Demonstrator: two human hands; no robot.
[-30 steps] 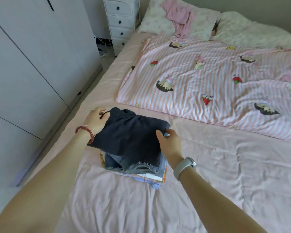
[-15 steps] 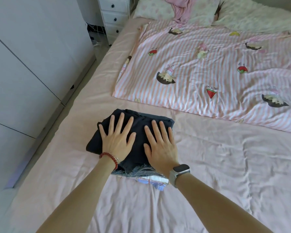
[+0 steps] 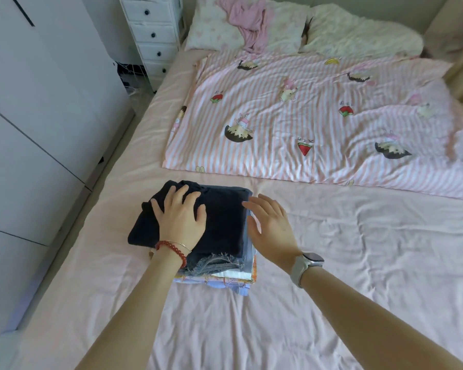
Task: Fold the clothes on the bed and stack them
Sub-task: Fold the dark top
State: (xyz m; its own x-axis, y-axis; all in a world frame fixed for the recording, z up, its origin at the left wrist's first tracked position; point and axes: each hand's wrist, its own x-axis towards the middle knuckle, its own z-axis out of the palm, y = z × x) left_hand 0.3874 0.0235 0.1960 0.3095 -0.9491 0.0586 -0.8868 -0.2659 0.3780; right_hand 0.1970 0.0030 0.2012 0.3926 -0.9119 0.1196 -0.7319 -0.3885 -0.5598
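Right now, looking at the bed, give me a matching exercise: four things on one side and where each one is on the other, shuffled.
Things:
1. left hand
2. right hand
3. pink garment
4. frayed denim

Places:
A. draped over the pillows
B. flat on the dark garment
C. at the stack's right edge
D. under the dark garment

Pairs: 1-B, 2-C, 3-A, 4-D

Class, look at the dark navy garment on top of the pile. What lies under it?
Under the dark navy garment, frayed denim shows, then white, orange-edged and pale blue printed layers. Only their near and right edges show; the rest is covered, so their types cannot be told.
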